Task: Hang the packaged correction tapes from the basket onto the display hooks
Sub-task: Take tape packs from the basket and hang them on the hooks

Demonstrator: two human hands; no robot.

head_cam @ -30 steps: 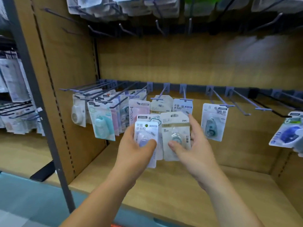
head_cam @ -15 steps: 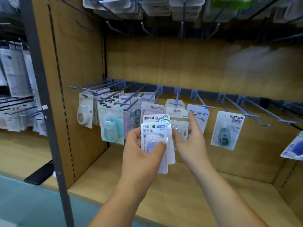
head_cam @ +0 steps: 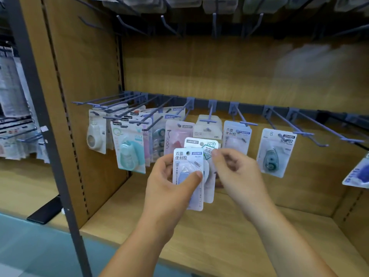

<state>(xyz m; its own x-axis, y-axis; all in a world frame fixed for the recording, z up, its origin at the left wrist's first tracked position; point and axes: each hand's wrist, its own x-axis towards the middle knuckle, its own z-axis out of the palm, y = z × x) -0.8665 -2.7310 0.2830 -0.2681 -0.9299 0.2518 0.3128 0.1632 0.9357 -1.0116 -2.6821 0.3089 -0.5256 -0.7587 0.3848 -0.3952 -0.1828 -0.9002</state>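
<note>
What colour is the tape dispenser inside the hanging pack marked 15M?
Pale mint green. The dispenser shows best in the head view, just left of the hands.

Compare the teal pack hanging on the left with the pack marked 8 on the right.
The teal pack holds a pale mint dispenser; the pack marked 8 holds a darker, see-through one. The teal pack hangs among crowded neighbours; the pack marked 8 hangs apart. Both hang on hooks.
</note>
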